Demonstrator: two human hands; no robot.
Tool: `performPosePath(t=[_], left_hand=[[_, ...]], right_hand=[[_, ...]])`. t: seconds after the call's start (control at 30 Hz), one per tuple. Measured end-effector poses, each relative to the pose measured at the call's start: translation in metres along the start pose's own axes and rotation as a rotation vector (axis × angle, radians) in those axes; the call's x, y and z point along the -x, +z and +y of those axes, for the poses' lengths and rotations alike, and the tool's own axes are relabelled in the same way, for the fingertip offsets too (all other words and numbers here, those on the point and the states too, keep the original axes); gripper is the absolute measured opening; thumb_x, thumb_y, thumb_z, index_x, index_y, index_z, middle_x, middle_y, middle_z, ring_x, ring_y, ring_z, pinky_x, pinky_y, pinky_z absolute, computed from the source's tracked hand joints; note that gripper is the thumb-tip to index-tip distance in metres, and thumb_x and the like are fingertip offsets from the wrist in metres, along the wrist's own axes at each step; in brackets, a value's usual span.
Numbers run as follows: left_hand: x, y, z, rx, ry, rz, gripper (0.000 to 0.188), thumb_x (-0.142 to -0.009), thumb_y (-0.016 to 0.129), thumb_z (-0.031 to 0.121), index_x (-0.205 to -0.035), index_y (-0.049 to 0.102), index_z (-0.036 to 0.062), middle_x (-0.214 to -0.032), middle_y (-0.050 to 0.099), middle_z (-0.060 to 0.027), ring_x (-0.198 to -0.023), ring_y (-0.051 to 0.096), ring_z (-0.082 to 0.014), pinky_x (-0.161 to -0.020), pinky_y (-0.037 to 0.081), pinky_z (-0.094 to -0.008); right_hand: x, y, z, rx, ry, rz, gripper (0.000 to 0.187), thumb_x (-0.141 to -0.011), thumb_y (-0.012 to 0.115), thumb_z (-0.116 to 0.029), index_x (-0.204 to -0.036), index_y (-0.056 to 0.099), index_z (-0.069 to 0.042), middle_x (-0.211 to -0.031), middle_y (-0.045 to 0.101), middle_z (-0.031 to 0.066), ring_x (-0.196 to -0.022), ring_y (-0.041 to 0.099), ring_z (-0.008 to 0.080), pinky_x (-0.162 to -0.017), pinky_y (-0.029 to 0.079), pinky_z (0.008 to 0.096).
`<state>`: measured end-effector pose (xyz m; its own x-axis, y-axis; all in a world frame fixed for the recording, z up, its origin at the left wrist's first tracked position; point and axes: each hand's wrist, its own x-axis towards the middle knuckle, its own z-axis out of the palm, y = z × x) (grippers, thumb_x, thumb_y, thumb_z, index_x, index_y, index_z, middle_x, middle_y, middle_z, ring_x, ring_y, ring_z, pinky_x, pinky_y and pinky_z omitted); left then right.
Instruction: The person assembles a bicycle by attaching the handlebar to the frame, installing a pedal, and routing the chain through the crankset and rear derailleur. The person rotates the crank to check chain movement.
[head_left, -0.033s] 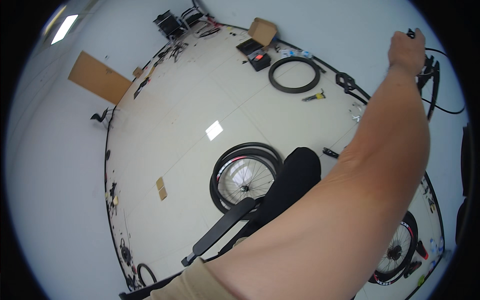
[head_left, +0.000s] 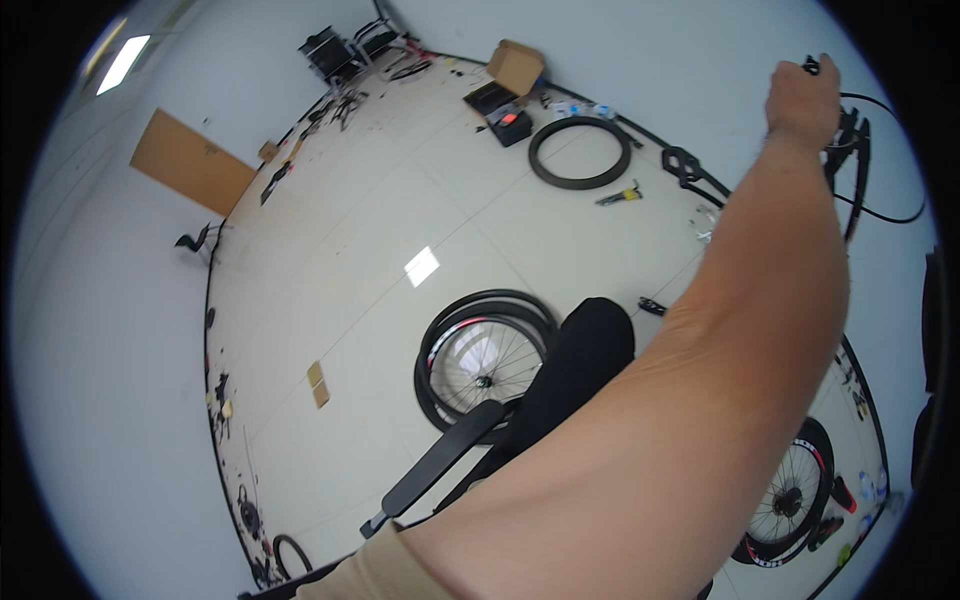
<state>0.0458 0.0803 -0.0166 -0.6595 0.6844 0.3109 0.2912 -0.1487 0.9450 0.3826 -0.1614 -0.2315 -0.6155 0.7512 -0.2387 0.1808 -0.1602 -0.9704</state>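
Observation:
My left arm reaches from the lower left across to the upper right. There my left hand (head_left: 803,103) is closed in a fist, and a small black part (head_left: 811,65) sticks out at its top. The fingers hide most of what they hold. Just beside and below the hand is a black bicycle frame or fork section (head_left: 851,160), partly covered by my wrist. From it a thin black cable (head_left: 885,217) loops out to the right. My right hand does not show.
A spoked wheel with tyres (head_left: 484,381) lies on the floor beside my black-clad knee (head_left: 597,330) and a chair armrest (head_left: 445,457). Farther off are a loose tyre (head_left: 540,177), a yellow-and-black tool (head_left: 620,195) and an open cardboard box (head_left: 517,68). Another wheel (head_left: 788,500) is at lower right.
The whole view has shifted slightly, so the things in it sit a little farther left. My left hand keeps its closed grip.

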Motion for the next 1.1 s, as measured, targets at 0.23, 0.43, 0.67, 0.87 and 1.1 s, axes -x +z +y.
performPosePath(t=[0.23, 0.43, 0.67, 0.87, 1.1], left_hand=[[-0.011, 0.026, -0.003, -0.032, 0.015, -0.008, 0.074, -0.099, 0.044, 0.055, -0.089, 0.069, -0.0136, -0.090, 0.070, -0.0325, -0.092, 0.070, -0.0445, -0.089, 0.053, -0.0494], [-0.033, 0.021, -0.027, -0.171, 0.132, -0.110, 0.067, -0.103, 0.040, 0.046, -0.086, 0.065, -0.0134, -0.075, 0.067, -0.0244, -0.066, 0.069, -0.0308, -0.065, 0.056, -0.0450], [-0.021, -0.007, -0.006, 0.127, -0.112, -0.071, 0.058, -0.094, 0.053, 0.055, -0.096, 0.055, -0.0039, -0.086, 0.064, -0.0188, -0.059, 0.067, -0.0279, -0.053, 0.058, -0.0410], [-0.004, 0.015, 0.002, 0.071, -0.108, -0.121, 0.058, -0.097, 0.044, 0.056, -0.081, 0.054, 0.0013, -0.064, 0.059, -0.0136, -0.058, 0.066, -0.0295, -0.064, 0.057, -0.0395], [-0.003, 0.014, 0.005, 0.039, -0.109, -0.095, 0.061, -0.096, 0.042, 0.056, -0.081, 0.057, -0.0012, -0.064, 0.058, -0.0130, -0.059, 0.063, -0.0298, -0.064, 0.055, -0.0400]], right_hand=[[0.003, 0.002, 0.009, -0.012, -0.036, 0.019, 0.015, -0.100, 0.059, -0.001, -0.110, 0.068, 0.005, -0.095, 0.073, 0.0114, -0.089, 0.069, 0.0151, -0.082, 0.056, 0.0272], [0.004, 0.015, -0.013, 0.096, -0.063, 0.084, 0.015, -0.097, 0.063, -0.003, -0.108, 0.071, 0.003, -0.091, 0.075, 0.0128, -0.083, 0.072, 0.0153, -0.075, 0.056, 0.0270], [0.005, 0.012, -0.015, 0.061, -0.078, 0.022, 0.015, -0.093, 0.067, -0.006, -0.107, 0.071, 0.001, -0.083, 0.072, 0.0133, -0.068, 0.068, 0.0173, -0.062, 0.052, 0.0291], [0.013, 0.011, -0.009, -0.017, -0.138, 0.085, 0.015, -0.094, 0.064, -0.008, -0.103, 0.071, 0.001, -0.088, 0.073, 0.0176, -0.075, 0.071, 0.0298, -0.069, 0.055, 0.0363], [0.011, 0.007, -0.008, -0.094, -0.100, 0.081, 0.015, -0.094, 0.064, -0.008, -0.103, 0.071, 0.002, -0.085, 0.073, 0.0185, -0.076, 0.071, 0.0312, -0.070, 0.055, 0.0369]])
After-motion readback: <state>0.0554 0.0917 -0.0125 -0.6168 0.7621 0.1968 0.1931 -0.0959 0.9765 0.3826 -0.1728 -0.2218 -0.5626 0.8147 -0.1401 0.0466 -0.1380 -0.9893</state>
